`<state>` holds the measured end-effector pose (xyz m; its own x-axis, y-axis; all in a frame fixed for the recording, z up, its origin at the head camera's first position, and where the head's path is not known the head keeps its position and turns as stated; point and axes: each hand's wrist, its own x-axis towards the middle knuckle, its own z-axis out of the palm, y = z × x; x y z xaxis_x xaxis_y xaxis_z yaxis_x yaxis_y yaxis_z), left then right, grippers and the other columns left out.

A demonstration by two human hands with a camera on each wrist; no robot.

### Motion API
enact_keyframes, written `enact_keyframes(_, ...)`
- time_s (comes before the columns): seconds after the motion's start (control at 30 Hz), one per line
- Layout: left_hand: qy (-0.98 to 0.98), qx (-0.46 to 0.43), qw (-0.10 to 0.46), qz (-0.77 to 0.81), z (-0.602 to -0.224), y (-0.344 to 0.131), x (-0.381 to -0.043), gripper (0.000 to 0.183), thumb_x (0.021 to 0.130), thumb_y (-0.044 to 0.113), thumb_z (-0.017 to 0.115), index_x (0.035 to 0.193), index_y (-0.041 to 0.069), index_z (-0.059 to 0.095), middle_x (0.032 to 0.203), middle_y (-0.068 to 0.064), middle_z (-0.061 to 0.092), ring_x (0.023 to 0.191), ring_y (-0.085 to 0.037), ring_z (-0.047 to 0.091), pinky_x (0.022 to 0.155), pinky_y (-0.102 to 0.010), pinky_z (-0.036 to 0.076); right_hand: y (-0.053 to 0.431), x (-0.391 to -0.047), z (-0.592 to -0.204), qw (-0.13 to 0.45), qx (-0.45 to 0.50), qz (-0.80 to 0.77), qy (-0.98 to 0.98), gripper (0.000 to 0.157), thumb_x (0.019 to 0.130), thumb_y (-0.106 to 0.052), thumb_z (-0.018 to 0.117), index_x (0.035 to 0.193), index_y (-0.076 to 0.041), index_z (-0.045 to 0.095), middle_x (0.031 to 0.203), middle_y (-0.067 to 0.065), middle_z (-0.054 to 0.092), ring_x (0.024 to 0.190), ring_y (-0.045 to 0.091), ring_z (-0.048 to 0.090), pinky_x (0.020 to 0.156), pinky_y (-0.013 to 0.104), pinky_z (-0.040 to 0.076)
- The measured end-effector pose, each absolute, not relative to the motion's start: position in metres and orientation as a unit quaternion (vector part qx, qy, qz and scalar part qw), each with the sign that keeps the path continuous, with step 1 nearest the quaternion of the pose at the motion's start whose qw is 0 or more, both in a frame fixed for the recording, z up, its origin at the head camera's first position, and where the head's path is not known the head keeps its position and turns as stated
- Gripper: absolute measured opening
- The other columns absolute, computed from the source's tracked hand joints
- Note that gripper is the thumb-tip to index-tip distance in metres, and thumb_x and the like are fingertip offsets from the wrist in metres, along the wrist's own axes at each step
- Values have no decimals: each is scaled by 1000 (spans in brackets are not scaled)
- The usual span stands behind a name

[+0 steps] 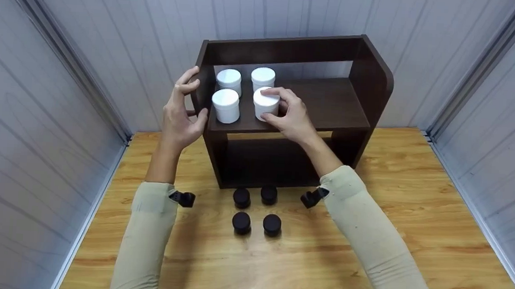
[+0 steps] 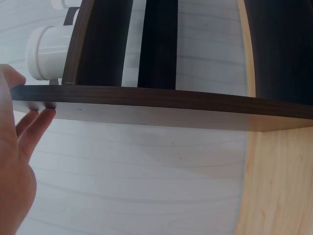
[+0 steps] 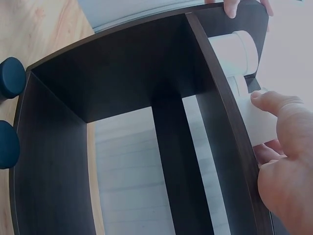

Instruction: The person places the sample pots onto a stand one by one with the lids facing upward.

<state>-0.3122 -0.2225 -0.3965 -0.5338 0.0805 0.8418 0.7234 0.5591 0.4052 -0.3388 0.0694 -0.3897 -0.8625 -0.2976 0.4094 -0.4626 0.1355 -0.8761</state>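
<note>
My right hand (image 1: 295, 119) grips a white lidded jar (image 1: 265, 101) between thumb and fingers, at the front of the upper board of a dark brown shelf unit (image 1: 327, 102). Whether this jar's base touches the board I cannot tell. Beside it to the left stands another white jar (image 1: 226, 111); behind these are a back-left jar (image 1: 229, 78) and a back-right jar (image 1: 263, 74), all upright. My left hand (image 1: 181, 117) holds the unit's left side panel (image 2: 161, 98), fingertips (image 2: 46, 113) against its outer face and thumb at the front edge.
Several black round containers (image 1: 241, 222) stand in two rows on the wood-grain floor (image 1: 321, 273) before the unit. The unit's lower compartment (image 1: 270, 161) lies below the jars. Pale panel walls (image 1: 53, 118) stand at the left, right and back.
</note>
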Motion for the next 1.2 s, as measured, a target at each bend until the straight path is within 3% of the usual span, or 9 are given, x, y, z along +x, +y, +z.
enact_keyframes(0.07, -783, -256, 407, -395, -396, -223, -312, 54, 89, -9, 70, 139, 9, 57, 170, -12, 58, 154, -31, 62, 109, -37, 63, 70, -339, -390, 61, 253, 601, -755, 54, 94, 11, 79, 146, 7, 65, 149, 29, 58, 145, 43, 65, 122, 47, 55)
enact_keyframes(0.2, -779, -259, 405, -403, -397, -223, -312, 53, 89, -9, 70, 138, 8, 58, 170, -14, 58, 154, -34, 62, 125, -48, 55, 70, -340, -390, 54, 256, 592, -763, 54, 96, 9, 78, 148, 6, 65, 155, 30, 59, 146, 42, 64, 125, 50, 54)
enact_keyframes(0.47, -788, -247, 405, -392, -397, -225, -310, 55, 89, -9, 70, 140, 8, 58, 171, -10, 58, 155, -30, 61, 108, -26, 59, 69, -341, -389, 36, 263, 584, -767, 56, 98, 7, 77, 152, 4, 63, 159, 27, 63, 144, 40, 66, 125, 48, 53)
enact_keyframes(0.77, -783, -252, 402, -402, -397, -225, -311, 54, 89, -9, 70, 139, 7, 58, 170, -13, 58, 155, -33, 61, 125, -46, 54, 69, -341, -389, 43, 267, 579, -769, 57, 97, 7, 77, 152, 4, 64, 158, 29, 63, 144, 40, 65, 126, 50, 53)
enact_keyframes(1.0, -777, -266, 414, -393, -398, -226, -314, 55, 89, -11, 69, 141, 6, 58, 169, -16, 59, 158, -34, 58, 121, -41, 54, 72, -339, -389, 51, 276, 593, -755, 66, 97, 3, 81, 159, 1, 60, 160, 29, 57, 149, 40, 62, 127, 52, 53)
enact_keyframes(1.2, -779, -266, 412, -391, -397, -225, -317, 56, 90, -11, 69, 141, 8, 57, 170, -15, 58, 158, -33, 57, 124, -45, 53, 80, -336, -389, 73, 271, 597, -751, 71, 96, -3, 84, 162, -1, 57, 169, 24, 51, 161, 39, 52, 126, 61, 53)
